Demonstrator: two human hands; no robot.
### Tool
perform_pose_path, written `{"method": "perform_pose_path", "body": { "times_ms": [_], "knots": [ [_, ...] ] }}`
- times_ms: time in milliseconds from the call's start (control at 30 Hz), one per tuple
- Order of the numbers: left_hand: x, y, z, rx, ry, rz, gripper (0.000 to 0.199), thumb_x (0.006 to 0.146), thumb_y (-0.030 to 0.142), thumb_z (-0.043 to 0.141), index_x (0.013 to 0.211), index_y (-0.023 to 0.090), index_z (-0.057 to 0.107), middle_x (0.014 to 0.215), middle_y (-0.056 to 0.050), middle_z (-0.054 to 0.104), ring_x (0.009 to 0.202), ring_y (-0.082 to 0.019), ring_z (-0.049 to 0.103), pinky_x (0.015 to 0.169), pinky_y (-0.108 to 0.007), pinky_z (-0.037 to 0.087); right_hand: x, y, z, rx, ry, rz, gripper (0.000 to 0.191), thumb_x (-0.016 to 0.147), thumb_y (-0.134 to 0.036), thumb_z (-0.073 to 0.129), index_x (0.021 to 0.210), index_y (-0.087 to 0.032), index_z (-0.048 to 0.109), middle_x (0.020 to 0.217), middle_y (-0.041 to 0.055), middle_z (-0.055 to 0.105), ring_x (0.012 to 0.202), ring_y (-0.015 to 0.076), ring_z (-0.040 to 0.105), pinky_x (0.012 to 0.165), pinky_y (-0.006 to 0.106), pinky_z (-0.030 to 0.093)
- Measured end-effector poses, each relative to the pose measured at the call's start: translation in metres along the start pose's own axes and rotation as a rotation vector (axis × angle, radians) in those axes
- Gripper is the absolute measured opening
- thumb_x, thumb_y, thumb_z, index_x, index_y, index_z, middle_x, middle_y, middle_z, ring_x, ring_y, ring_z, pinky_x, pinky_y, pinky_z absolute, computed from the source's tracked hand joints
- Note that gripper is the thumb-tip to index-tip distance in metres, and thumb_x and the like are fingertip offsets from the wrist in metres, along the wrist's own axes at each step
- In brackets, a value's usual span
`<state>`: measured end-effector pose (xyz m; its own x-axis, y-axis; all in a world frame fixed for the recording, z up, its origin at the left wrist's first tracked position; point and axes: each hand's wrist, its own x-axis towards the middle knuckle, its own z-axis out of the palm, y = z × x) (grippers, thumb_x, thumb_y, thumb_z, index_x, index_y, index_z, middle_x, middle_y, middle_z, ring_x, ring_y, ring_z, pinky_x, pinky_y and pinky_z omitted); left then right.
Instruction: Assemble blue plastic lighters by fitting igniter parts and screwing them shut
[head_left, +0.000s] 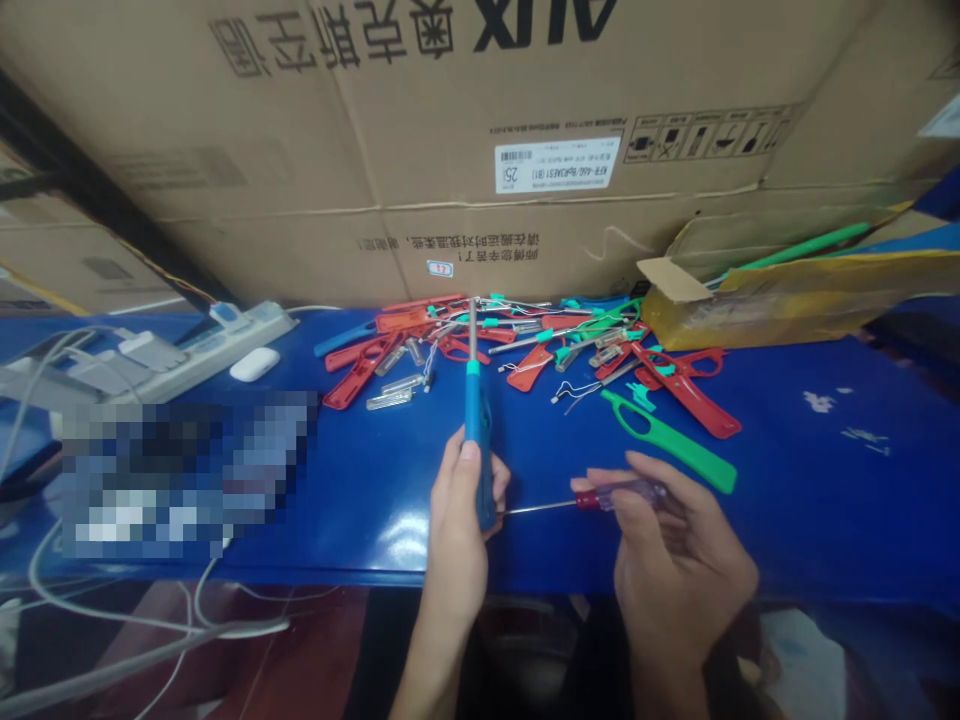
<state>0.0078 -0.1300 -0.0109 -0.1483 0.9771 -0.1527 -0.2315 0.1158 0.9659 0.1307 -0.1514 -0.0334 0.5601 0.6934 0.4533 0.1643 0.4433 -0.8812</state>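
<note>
A blue long-neck lighter [480, 420] stands nearly upright in the view, its metal tube pointing away from me. Wrapped round its lower body is my left hand [459, 520], thumb along the side. My right hand [675, 545] grips a screwdriver [622, 497] by its clear purple and red handle. The thin shaft runs left, and its tip meets the lower right side of the lighter near my left fingers; the exact contact point is hidden. Just beyond my right hand lies a green lighter shell [679, 445].
Red lighter shells [690, 395], clear fuel tanks, metal tubes and wires are heaped at the back of the blue table [360, 450]. An open carton [780, 300] stands at right. A power strip [180, 365], white earbud case [254, 364] and cables are at left. A large cardboard box [420, 150] forms the back.
</note>
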Motion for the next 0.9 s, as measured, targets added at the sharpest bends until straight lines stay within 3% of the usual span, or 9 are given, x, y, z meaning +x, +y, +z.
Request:
{"method": "perform_pose_path", "body": {
  "times_ms": [133, 267, 333, 467, 533, 633, 767, 833, 900],
  "knots": [
    [0.0009, 0.0003, 0.0009, -0.011, -0.011, -0.002, 0.036, 0.100, 0.054, 0.043, 0.103, 0.019, 0.053, 0.066, 0.004, 0.039, 0.051, -0.009, 0.029, 0.043, -0.017, 0.022, -0.0016, -0.0066, 0.0016, -0.084, -0.022, -0.008, 0.022, 0.094, -0.023, 0.066, 0.114, -0.021, 0.073, 0.092, 0.0035, 0.077, 0.075, 0.0202, 0.076, 0.070, 0.035, 0.064],
    [0.0027, -0.0003, 0.0005, -0.038, -0.009, -0.030, 0.037, 0.098, 0.056, 0.044, 0.095, 0.020, 0.052, 0.065, 0.004, 0.040, 0.049, -0.008, 0.029, 0.043, -0.017, 0.022, -0.0015, -0.0088, 0.0010, -0.004, -0.114, 0.080, 0.032, 0.101, -0.027, 0.052, 0.129, -0.020, 0.066, 0.107, 0.0085, 0.076, 0.094, 0.0241, 0.075, 0.081, 0.043, 0.063],
    [0.0034, -0.0006, 0.0001, -0.044, -0.006, -0.039, 0.039, 0.098, 0.057, 0.045, 0.089, 0.020, 0.050, 0.065, 0.004, 0.041, 0.049, -0.008, 0.029, 0.043, -0.017, 0.023, -0.0021, -0.0061, 0.0006, 0.032, -0.117, 0.083, 0.030, 0.097, -0.025, 0.060, 0.126, -0.022, 0.067, 0.100, 0.0062, 0.077, 0.087, 0.0220, 0.076, 0.074, 0.038, 0.064],
    [0.0035, -0.0003, 0.0009, -0.023, 0.003, -0.045, 0.037, 0.097, 0.055, 0.049, 0.090, 0.019, 0.052, 0.066, 0.003, 0.043, 0.052, -0.009, 0.033, 0.044, -0.016, 0.026, -0.0039, -0.0017, 0.0046, 0.003, 0.036, 0.060, 0.019, 0.088, -0.025, 0.072, 0.106, -0.022, 0.074, 0.085, 0.0016, 0.074, 0.066, 0.0154, 0.072, 0.057, 0.027, 0.060],
    [0.0033, 0.0000, 0.0018, -0.025, 0.001, -0.050, 0.036, 0.096, 0.055, 0.050, 0.096, 0.020, 0.054, 0.066, 0.003, 0.044, 0.052, -0.009, 0.033, 0.044, -0.015, 0.026, -0.0044, -0.0023, 0.0078, -0.027, 0.062, 0.086, 0.020, 0.095, -0.030, 0.063, 0.109, -0.020, 0.074, 0.089, 0.0040, 0.074, 0.070, 0.0168, 0.073, 0.062, 0.030, 0.061],
    [0.0032, 0.0003, 0.0021, -0.040, -0.008, -0.054, 0.038, 0.096, 0.056, 0.050, 0.107, 0.020, 0.055, 0.066, 0.004, 0.043, 0.049, -0.008, 0.031, 0.042, -0.015, 0.023, -0.0036, -0.0034, 0.0089, -0.016, -0.004, 0.103, 0.031, 0.103, -0.032, 0.048, 0.121, -0.020, 0.070, 0.101, 0.0077, 0.076, 0.087, 0.0217, 0.075, 0.077, 0.039, 0.062],
    [0.0036, 0.0001, 0.0001, -0.045, -0.010, -0.051, 0.040, 0.097, 0.056, 0.049, 0.112, 0.020, 0.056, 0.066, 0.005, 0.041, 0.049, -0.008, 0.029, 0.042, -0.015, 0.024, -0.0012, -0.0025, 0.0029, -0.052, -0.037, 0.155, 0.041, 0.094, -0.030, 0.065, 0.135, -0.024, 0.062, 0.098, 0.0043, 0.078, 0.080, 0.0196, 0.076, 0.072, 0.034, 0.063],
    [0.0043, -0.0006, -0.0009, -0.053, -0.014, -0.052, 0.041, 0.096, 0.057, 0.048, 0.112, 0.019, 0.056, 0.065, 0.004, 0.041, 0.049, -0.008, 0.030, 0.042, -0.016, 0.024, -0.0004, -0.0037, 0.0008, -0.109, 0.004, 0.149, 0.042, 0.089, -0.030, 0.073, 0.130, -0.026, 0.067, 0.093, 0.0022, 0.079, 0.076, 0.0184, 0.075, 0.068, 0.031, 0.063],
    [0.0049, -0.0015, -0.0012, -0.066, -0.015, -0.060, 0.043, 0.094, 0.059, 0.051, 0.113, 0.020, 0.056, 0.064, 0.005, 0.043, 0.048, -0.009, 0.031, 0.041, -0.016, 0.025, -0.0003, -0.0058, 0.0004, -0.188, 0.025, 0.130, 0.032, 0.091, -0.033, 0.070, 0.122, -0.025, 0.072, 0.091, 0.0019, 0.078, 0.079, 0.0187, 0.075, 0.073, 0.032, 0.062]
  ]
}}
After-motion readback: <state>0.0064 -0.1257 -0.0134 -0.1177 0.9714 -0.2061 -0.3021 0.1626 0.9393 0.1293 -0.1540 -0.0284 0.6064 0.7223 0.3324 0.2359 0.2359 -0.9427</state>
